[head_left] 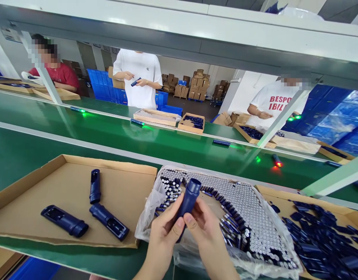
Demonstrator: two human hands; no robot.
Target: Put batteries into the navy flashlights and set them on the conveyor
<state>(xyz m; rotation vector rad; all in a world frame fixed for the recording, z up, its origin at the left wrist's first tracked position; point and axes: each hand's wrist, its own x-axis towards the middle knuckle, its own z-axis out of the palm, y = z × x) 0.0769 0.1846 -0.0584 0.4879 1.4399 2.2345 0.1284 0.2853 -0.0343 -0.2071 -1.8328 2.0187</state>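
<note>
I hold a dark blue tubular housing (191, 194) tilted upright, its round open end facing up and away from me. My left hand (165, 229) wraps its left side, and my right hand (206, 227) wraps the other; both thumbs press on the near face. Beneath my hands sits a plastic-lined tray of AA-type batteries (243, 202), many standing on end and some lying loose. To the left, a shallow cardboard box (129, 186) bears three similar housings (65, 221), with open slots in their sides. A cardboard box at right contains small dark blue plastic parts (318, 233).
Beyond the boxes runs a green conveyor belt (173, 144) carrying several blue tubes, some lit green and one lit red (277, 160). Three people work across it, one in a white shirt (142, 77). A white metal frame (179, 23) crosses overhead with slanted posts.
</note>
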